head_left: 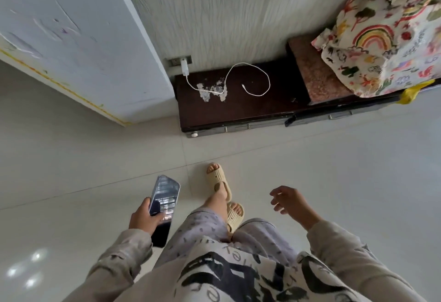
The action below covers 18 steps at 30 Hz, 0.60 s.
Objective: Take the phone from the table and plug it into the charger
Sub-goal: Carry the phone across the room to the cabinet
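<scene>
Two surfaces: pale glossy tiled floor [334,182] fills most of the view; a textured light wall [226,10] rises beyond it.
Cabinet: a low dark wooden cabinet [238,108] stands against the wall, its top scuffed with pale patches, drawers along its front.
Cloth: a printed fabric with a rainbow [381,46] is heaped on the cabinet's raised right part.
Person: stands on the tiles well apart from the cabinet, in patterned clothes and cream slippers [220,183].
Phone: the smartphone [164,203] is off the table, in the air above the floor, screen up and reflecting light, its long axis pointing toward the cabinet.
Left hand: the left hand [145,218] is wrapped round the phone's lower half, thumb across the glass.
Right hand: the right hand [292,202] hangs free, fingers loosely spread and half curled, holding nothing.
Charger: a white adapter [184,67] sits in the wall socket just above the cabinet's left end.
Cable: its white cable [262,74] loops across the cabinet top, the loose plug end [243,86] lying bare on the wood.
</scene>
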### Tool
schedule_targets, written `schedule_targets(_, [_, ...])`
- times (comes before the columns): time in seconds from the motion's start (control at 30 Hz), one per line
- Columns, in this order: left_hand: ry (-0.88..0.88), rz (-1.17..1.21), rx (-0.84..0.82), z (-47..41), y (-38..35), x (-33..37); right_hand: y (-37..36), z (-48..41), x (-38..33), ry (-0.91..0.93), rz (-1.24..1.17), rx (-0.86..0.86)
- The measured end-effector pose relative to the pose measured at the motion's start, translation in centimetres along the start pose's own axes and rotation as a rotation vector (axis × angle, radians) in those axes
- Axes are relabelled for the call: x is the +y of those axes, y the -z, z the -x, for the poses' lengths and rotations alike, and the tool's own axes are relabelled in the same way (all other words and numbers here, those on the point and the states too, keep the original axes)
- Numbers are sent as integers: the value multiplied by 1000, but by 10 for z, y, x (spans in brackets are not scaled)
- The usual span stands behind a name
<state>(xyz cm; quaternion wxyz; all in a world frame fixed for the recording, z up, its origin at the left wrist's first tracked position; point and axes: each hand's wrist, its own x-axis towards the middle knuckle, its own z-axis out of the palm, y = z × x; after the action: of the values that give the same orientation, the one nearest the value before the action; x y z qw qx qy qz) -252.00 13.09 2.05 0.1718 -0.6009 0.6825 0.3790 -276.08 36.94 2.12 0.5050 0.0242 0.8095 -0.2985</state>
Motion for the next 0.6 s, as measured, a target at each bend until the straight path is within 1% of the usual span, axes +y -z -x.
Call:
schedule_targets(0.2, [-30, -28, -63, -44, 10, 65, 15, -27, -21, -100, 6, 8])
schedule_targets(0.43, [-138, -28, -88, -92, 24, 150, 41, -48, -38, -206, -38, 64])
schedule_targets(0.6, [-135, 14, -98, -119, 20, 186, 49, -58, -42, -279, -38, 62])
